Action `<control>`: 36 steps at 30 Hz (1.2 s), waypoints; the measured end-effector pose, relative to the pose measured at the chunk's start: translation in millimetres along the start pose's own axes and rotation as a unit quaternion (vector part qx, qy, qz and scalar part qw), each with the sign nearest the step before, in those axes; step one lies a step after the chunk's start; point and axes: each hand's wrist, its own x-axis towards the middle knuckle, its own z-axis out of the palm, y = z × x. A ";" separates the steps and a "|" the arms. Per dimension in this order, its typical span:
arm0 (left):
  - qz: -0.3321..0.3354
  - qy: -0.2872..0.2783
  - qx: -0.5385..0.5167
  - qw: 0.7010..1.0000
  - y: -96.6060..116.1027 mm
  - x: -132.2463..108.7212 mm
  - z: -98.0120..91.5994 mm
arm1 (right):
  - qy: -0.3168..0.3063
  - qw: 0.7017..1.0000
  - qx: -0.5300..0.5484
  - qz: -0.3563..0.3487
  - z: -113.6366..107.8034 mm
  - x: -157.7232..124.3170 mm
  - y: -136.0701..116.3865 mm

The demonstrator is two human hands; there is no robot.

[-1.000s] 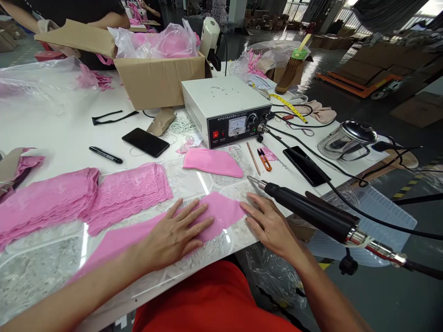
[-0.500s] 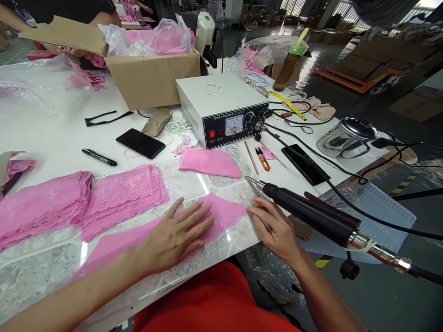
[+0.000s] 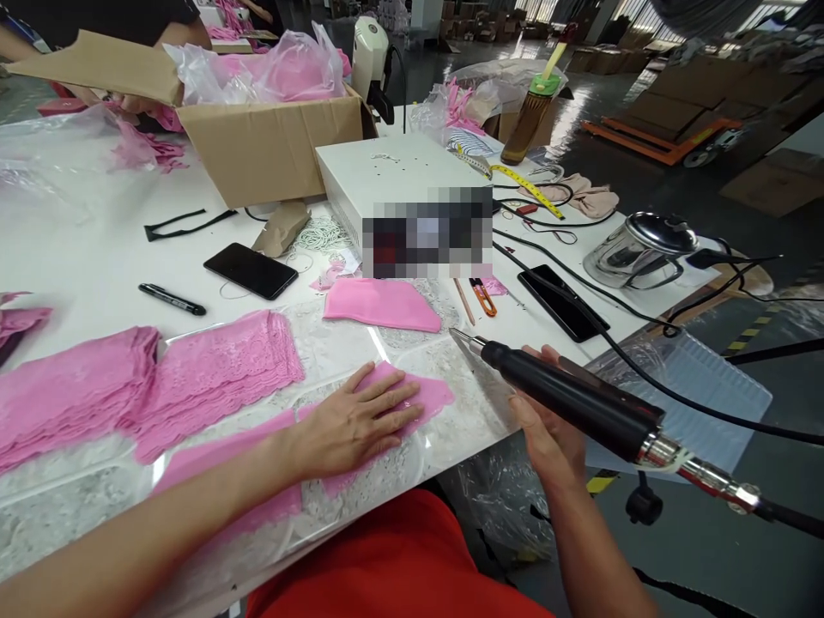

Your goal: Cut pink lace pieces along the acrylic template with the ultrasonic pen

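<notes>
The left grip lies flat, fingers extended, pressing nothing between them, on a pink cloth on the bench; the cloth shows beyond its fingertips, to the right. Farther right, the black tool slants, its long axis running from its tip back past the right grip. That grip, nearer the tool, is partly hidden behind it; whether it holds it cannot be told.

pink panel: smooth cloth | stack: lacy cloth | tool: matt black body, shiny metal tip
</notes>
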 end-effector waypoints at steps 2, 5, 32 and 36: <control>0.000 0.000 0.008 1.000 0.1 -0.3 0.6 | 0.055 0.996 0.055 0.035 7.6 8.3 -7.2; -0.002 0.002 0.015 1.000 0.4 -0.1 0.9 | 0.122 0.983 0.133 0.046 26.0 19.9 -11.5; -0.011 -0.015 0.011 1.000 5.4 4.7 -3.6 | 0.182 0.925 0.326 0.077 6.1 42.0 -44.7; -0.003 -0.017 0.024 1.000 4.6 5.3 -3.7 | 0.191 0.906 0.370 0.080 8.6 44.8 -44.1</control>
